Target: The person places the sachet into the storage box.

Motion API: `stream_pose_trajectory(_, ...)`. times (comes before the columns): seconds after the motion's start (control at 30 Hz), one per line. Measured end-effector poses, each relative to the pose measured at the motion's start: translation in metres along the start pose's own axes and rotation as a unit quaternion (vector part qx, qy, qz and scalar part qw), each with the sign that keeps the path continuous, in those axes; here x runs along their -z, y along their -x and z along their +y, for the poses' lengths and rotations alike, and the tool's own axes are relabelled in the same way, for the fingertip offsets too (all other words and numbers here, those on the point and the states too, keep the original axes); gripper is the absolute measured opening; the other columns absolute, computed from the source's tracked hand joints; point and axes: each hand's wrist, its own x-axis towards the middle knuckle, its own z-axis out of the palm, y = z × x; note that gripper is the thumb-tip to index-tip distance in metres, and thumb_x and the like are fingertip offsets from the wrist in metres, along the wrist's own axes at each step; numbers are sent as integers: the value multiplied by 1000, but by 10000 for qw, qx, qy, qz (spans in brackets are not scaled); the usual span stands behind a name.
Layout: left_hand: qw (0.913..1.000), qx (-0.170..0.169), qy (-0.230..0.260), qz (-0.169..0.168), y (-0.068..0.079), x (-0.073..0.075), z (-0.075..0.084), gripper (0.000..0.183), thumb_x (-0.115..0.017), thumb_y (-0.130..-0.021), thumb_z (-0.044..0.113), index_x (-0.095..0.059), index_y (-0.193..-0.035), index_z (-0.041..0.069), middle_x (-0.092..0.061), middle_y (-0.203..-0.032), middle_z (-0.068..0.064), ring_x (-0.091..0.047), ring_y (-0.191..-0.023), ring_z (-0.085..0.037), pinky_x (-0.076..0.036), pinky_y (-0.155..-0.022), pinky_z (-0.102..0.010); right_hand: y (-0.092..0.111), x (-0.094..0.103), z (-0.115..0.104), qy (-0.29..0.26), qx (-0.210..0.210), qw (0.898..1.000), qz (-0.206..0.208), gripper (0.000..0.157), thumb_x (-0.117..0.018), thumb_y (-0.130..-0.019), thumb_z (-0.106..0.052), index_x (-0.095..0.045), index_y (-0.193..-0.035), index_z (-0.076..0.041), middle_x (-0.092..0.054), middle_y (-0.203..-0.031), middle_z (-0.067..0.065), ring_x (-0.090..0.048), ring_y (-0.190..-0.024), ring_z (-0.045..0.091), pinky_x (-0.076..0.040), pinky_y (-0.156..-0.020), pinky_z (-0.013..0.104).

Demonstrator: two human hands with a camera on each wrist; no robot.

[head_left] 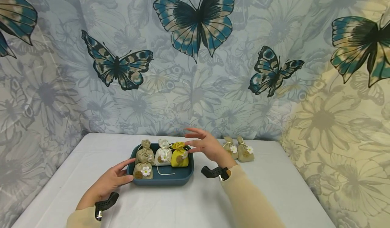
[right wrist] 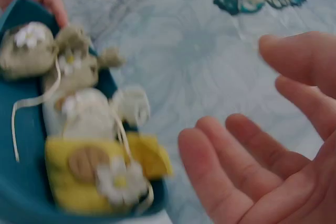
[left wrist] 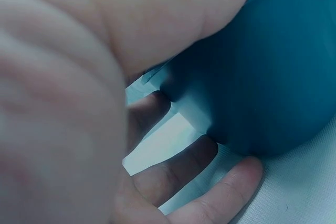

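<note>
In the head view my left hand [head_left: 114,179] is at the left end of a blue tray [head_left: 164,181]. The left wrist view shows its thumb along the rim and its extended fingertips against the tray's outer wall [left wrist: 268,77]. Two beige drawstring pouches [head_left: 143,171] with white flowers stand one behind the other in the tray. To their right are a white pouch [head_left: 163,153] and a yellow pouch [head_left: 179,159]. My right hand [head_left: 208,148] hovers by the tray's back right corner, beside the yellow pouch, its fingers spread and holding nothing.
Two more beige pouches [head_left: 245,151] stand on the white tablecloth [head_left: 259,194] to the right, beyond my right wrist. A pale cord [head_left: 166,173] trails over the tray floor. Behind the table hangs a butterfly-print cloth [head_left: 195,99].
</note>
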Motion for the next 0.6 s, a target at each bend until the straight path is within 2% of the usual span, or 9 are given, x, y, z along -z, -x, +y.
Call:
stream_pose_trajectory(0.17, 10000, 16, -21, 19, 0, 0, 0, 75, -69, -97, 14, -27, -157, 4, 1, -161, -29, -2, -140, -57, -31, -104, -64, 15, 28, 6, -76, 176, 9995, 257, 64, -64, -96, -4, -37, -155, -8, -39, -150, 25, -52, -126, 39, -49, -94, 53)
stream_pose_trajectory(0.3, 10000, 63, -13, 42, 0, 0, -1, 75, -69, -97, 15, -27, -158, 5, 1, -161, -28, -2, -141, -56, -30, -105, -64, 30, 55, 13, -76, 324, 9986, 404, 65, -62, -98, -4, -33, -156, -6, -35, -151, 27, -47, -130, 43, -50, -94, 50)
stream_pose_trajectory(0.4, 9999, 115, 8, 45, 0, 0, -1, 75, -68, -97, 16, -26, -158, 6, 1, -162, -27, -2, -141, -55, -29, -106, -65, 42, 79, 17, -10, 411, 9972, 628, 65, -62, -99, -6, -31, -156, -4, -31, -152, 29, -44, -132, 43, -48, -96, 51)
stream_pose_trajectory(0.5, 9998, 159, 13, 71, 0, 0, -2, 75, -68, -97, 16, -26, -158, 7, 2, -162, -25, -2, -141, -55, -27, -106, -65, 57, 104, 18, -45, 497, 9944, 933, 66, -61, -100, -6, -27, -157, -2, -29, -153, 30, -43, -133, 41, -43, -99, 56)
stream_pose_trajectory(0.6, 9998, 175, 19, 93, 0, 0, -2, 74, -68, -97, 16, -27, -158, 8, 2, -163, -25, -2, -142, -54, -27, -106, -65, 75, 130, 16, -74, 551, 9908, 1235, 66, -60, -101, -7, -27, -157, -4, -28, -153, 28, -46, -132, 35, -39, -102, 58)
